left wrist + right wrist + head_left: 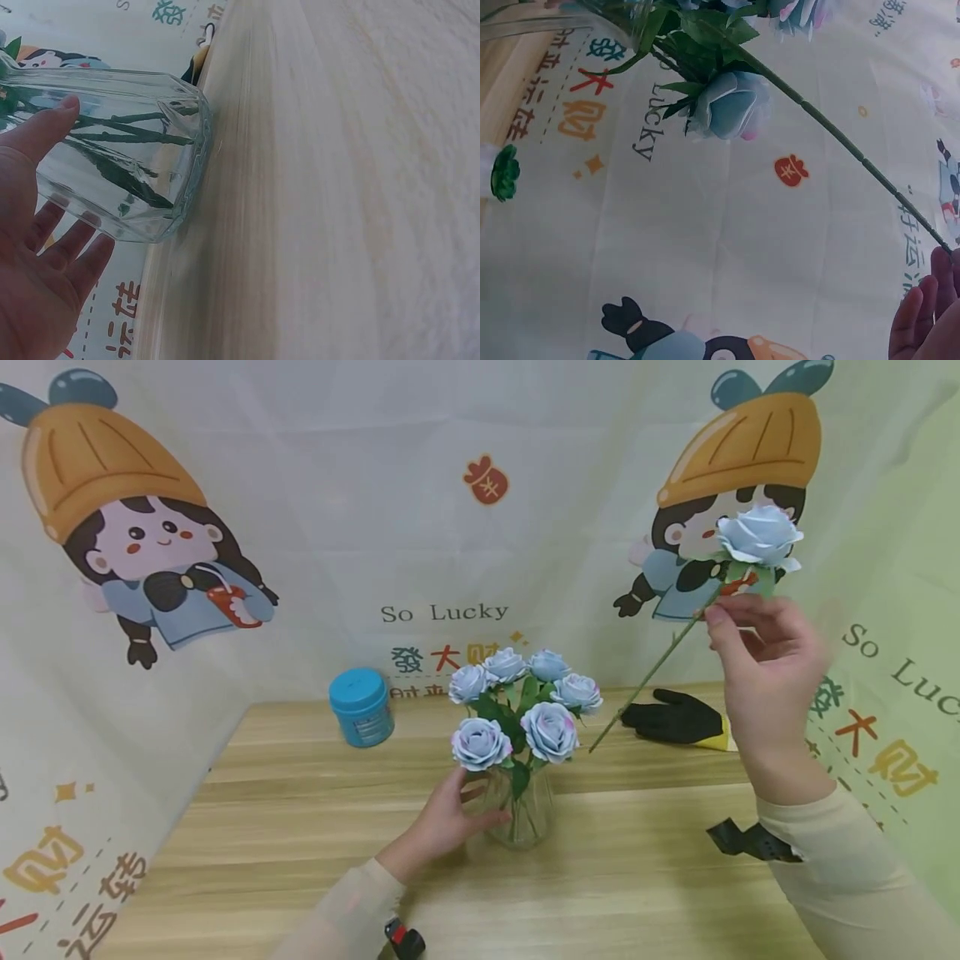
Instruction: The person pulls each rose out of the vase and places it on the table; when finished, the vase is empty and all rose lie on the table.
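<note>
A clear glass vase (pixel 521 818) stands upright on the table, holding several pale blue roses (pixel 551 732). Their green stems (pixel 135 135) show through its wall in the left wrist view. My left hand (pixel 446 818) is at the vase's left side. Its thumb lies along the glass and the other fingers are loosely spread. Up at the right, my right hand (pixel 776 664) pinches a single pale blue rose (pixel 759 537) just below its bloom. The long stem (pixel 840 141) slants down and left, its lower end right of the bouquet in the head view.
A blue lidded jar (pixel 362 708) stands at the back left of the wooden table (pixel 300 852). A black glove (pixel 671 718) with a yellow cuff lies at the back right. Behind hangs a printed cloth (pixel 337 510). A green ruffled thing (pixel 506 172) shows in the right wrist view.
</note>
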Demonstrator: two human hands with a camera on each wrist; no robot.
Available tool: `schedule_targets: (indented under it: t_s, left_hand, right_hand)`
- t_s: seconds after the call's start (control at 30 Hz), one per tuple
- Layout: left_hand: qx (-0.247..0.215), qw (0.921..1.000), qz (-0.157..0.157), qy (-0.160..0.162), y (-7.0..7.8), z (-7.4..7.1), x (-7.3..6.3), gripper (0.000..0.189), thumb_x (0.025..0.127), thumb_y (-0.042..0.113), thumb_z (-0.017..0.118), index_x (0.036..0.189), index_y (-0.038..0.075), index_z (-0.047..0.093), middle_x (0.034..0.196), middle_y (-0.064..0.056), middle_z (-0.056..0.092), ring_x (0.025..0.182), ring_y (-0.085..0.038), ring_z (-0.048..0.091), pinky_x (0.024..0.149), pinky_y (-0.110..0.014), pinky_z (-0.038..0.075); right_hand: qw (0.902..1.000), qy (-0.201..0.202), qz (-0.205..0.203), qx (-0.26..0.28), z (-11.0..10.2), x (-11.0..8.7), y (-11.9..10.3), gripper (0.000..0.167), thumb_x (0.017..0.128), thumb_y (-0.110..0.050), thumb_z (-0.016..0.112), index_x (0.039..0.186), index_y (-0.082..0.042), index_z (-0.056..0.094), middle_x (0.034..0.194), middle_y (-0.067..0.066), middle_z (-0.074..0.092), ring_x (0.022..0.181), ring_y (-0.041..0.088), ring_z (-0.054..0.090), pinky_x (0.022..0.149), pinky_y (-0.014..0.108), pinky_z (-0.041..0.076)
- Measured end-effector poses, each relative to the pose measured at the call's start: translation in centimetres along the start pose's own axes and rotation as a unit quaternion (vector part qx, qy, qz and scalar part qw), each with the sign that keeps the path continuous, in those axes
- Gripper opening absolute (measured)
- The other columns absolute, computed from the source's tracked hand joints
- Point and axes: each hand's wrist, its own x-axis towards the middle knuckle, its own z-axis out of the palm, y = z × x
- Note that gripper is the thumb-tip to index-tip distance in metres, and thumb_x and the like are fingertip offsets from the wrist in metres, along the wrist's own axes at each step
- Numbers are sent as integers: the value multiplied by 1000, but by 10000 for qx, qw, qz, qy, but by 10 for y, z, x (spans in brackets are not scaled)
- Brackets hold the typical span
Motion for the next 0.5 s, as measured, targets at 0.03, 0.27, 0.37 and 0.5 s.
schedule_targets:
  t_s: [0.03, 0.27, 0.37, 0.5]
  left_hand:
    - [12, 10000, 10, -5, 0, 0, 0, 92, 82, 6, 87, 158, 21, 37, 158, -5, 47, 145, -31, 47, 115, -45, 47]
    - [-10, 9999, 151, -23, 0, 0, 1, 90, 83, 5, 86, 158, 18, 38, 158, -8, 47, 145, -33, 47, 115, -49, 46]
    - [-34, 9999, 92, -47, 0, 0, 1, 90, 83, 5, 86, 158, 19, 38, 158, -7, 46, 145, -32, 46, 116, -48, 45]
    - [-46, 10000, 56, -46, 1, 0, 1, 91, 82, 4, 86, 158, 20, 37, 159, -6, 45, 146, -32, 46, 116, -48, 45]
  right_hand:
    - [10000, -38, 52, -34, -3, 1, 0, 8, 89, 5, 73, 97, 6, 73, 90, 2, 78, 76, 12, 69, 68, 17, 54]
    - [9775, -506, 387, -2011, -36, -2, 7, 12, 93, -3, 72, 102, 5, 74, 91, -14, 76, 81, 4, 70, 72, 13, 53]
    - [9602, -817, 602, -2603, -52, -6, 15, 13, 94, -7, 74, 102, 4, 74, 88, -21, 73, 81, -1, 69, 73, 10, 52]
    - [9312, -1337, 903, -3268, -75, -12, 25, 17, 94, -14, 75, 104, 0, 75, 84, -31, 67, 80, -8, 65, 74, 4, 49]
